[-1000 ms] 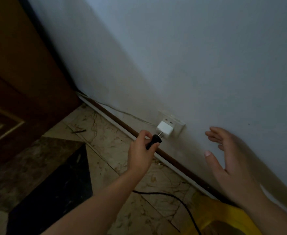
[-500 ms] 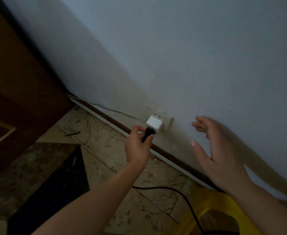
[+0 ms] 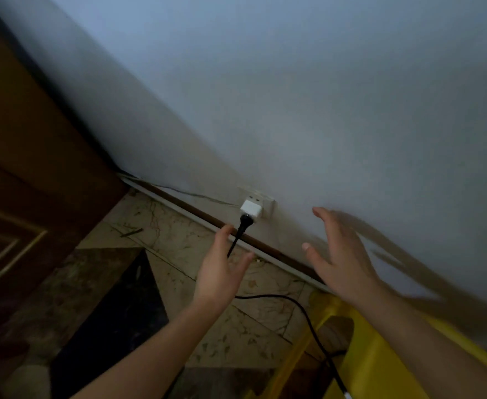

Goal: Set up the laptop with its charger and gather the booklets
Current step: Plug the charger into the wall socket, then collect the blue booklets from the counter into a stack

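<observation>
The black plug [image 3: 245, 219] sits in the white adapter [image 3: 251, 210]. Below the adapter, the left hand [image 3: 222, 272] is spread, holding nothing; to its right, the right hand [image 3: 340, 263] is spread too.

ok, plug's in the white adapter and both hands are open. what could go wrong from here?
1. The black cable trails loose across the floor past the yellow stool; a foot or the stool could snag it and pull the plug out of the white adapter.
2. The view is dim, so I cannot tell if the plug is fully seated.
3. The left hand hovers beside the cable and might knock it.
</observation>
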